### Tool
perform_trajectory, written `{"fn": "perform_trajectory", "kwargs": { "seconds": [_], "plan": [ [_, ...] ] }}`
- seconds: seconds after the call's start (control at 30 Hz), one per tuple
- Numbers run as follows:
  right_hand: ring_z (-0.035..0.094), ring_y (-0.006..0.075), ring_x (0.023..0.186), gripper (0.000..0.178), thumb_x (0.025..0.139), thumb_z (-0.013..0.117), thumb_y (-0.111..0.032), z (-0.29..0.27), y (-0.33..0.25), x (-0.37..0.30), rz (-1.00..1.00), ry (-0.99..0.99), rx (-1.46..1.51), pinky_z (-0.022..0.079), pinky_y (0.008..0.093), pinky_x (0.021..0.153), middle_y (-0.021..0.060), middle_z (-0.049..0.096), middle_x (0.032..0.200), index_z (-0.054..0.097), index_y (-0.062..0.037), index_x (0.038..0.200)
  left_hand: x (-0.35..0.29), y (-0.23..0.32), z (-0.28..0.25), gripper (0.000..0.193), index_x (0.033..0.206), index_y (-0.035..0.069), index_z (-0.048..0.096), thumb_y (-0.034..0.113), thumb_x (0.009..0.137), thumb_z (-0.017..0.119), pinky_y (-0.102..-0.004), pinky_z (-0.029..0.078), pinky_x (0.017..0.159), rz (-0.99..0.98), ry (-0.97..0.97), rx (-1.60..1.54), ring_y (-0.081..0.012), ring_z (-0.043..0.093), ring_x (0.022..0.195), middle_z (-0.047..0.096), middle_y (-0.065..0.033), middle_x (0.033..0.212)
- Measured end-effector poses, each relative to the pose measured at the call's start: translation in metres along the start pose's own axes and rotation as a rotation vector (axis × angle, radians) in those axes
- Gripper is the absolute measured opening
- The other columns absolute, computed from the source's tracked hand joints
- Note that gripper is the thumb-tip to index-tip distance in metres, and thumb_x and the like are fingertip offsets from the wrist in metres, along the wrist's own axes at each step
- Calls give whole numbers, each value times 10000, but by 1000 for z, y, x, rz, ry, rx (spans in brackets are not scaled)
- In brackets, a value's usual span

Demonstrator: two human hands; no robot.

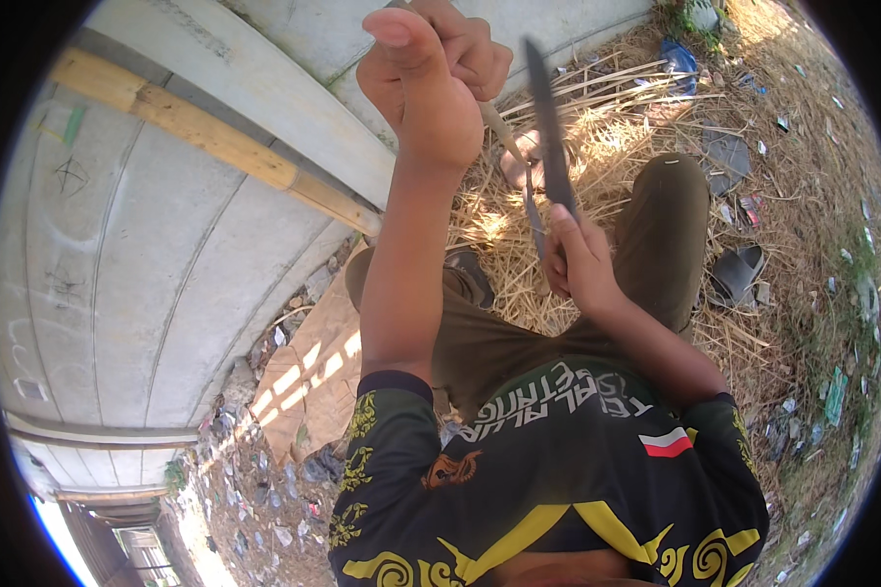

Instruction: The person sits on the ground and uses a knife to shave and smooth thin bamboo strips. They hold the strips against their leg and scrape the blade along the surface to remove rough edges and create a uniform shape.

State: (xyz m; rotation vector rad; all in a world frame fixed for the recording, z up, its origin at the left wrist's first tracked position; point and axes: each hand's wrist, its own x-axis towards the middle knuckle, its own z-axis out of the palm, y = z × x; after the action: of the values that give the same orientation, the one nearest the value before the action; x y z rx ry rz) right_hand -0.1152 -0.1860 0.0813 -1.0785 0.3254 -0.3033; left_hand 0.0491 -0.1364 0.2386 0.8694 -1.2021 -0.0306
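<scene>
My left hand [429,93] is raised at the top centre, fingers wrapped round a thin pale stick [502,132] that looks like bamboo or wood. From the fist the stick slants down to the right, and its far end passes close to the blade. In my right hand [579,262], lower and to the right, is a long dark-bladed knife [548,117] with the blade pointing up. The grip hides its handle. Beside the blade, a narrow greyish strip [534,210] runs down toward my right fingers; I cannot tell whether it joins the stick.
Dry straw and pale strips [607,93] cover the ground between my bent legs. A bare foot [524,161] shows beyond the stick. On the left stands a panel wall [157,245] with a bamboo pole [215,147]; flattened cardboard [308,362] lies below it. A dark sandal [737,274] sits at right.
</scene>
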Motion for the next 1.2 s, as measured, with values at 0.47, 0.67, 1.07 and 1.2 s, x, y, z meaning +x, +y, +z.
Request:
{"fn": "perform_trajectory", "kwargs": {
  "seconds": [0.47,0.67,1.07,1.2],
  "plan": [
    [392,51,423,396,1084,521,-421,1,-1,13,92,-79,-186,329,242,394,-47,410,568,527,-73,895,-4,8,2,714,696,169,210,837,932,305,-299,93,447,87,20,45,-95,68,485,140,50,547],
    [436,52,452,414,1092,493,-436,-11,9,21,-544,69,86,349,238,419,-35,459,592,529,-62,919,-3,8,-4,717,699,165,218,837,932,308,-299,92,444,72,23,44,-93,59,487,151,47,531],
    [419,95,382,449,1085,486,-454,-2,34,57,-89,-48,-172,346,280,358,-13,427,543,487,-83,832,-3,6,-14,709,685,148,236,793,962,333,-274,130,450,74,136,7,-84,112,478,162,54,546],
    [397,87,390,447,1091,459,-465,13,16,56,-58,-254,-33,348,259,373,-14,422,563,424,-102,832,1,6,-24,708,704,159,225,818,948,313,-286,107,445,48,131,21,-89,87,479,138,53,541]
  ]
}}
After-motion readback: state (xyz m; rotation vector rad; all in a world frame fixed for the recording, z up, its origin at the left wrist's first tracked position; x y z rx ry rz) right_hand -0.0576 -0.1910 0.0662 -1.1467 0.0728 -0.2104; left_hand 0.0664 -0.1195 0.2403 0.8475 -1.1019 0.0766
